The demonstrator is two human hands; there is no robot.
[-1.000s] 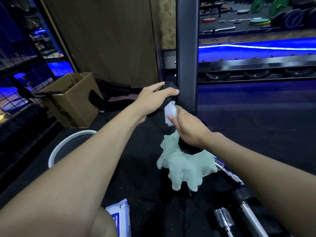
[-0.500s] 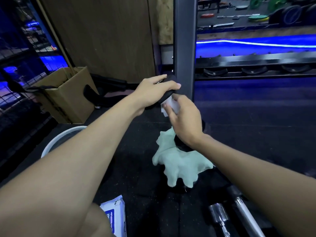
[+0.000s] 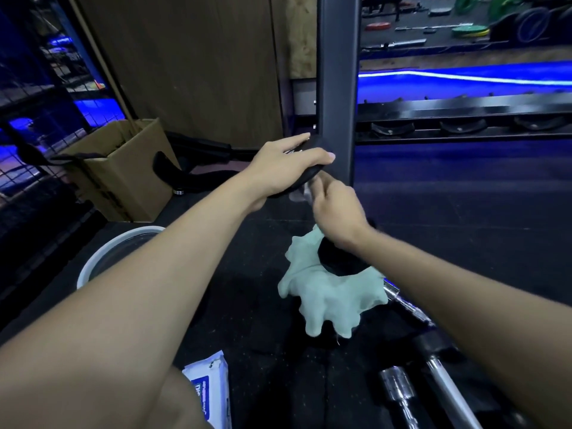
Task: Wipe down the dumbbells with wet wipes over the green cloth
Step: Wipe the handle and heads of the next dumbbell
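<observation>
- The black, round-headed dumbbell (image 3: 340, 258) stands on end, its lower head resting on the crumpled pale-green cloth (image 3: 328, 300) spread on the dark rubber floor (image 3: 263, 329).
- The left hand (image 3: 288, 167) lies over the upper head, fingers and thumb curled round its rim, steadying the weight.
- The right hand (image 3: 335, 212) is just under that head with its fingers closed on a crumpled white wet wipe (image 3: 305, 193), which is blurred; it appears pressed to the underside of the head or the top of the handle.
- Judged from this, wiping of this dumbbell is in progress on its upper part; whether the lower head has been done cannot be told.
- Chrome-handled bars (image 3: 402, 394) lie on the floor near the cloth at lower right, probably waiting their turn, so much of the task looks left.
- The blue-and-white wipes packet (image 3: 210, 388) lies on the floor near the bottom edge, within reach.
</observation>
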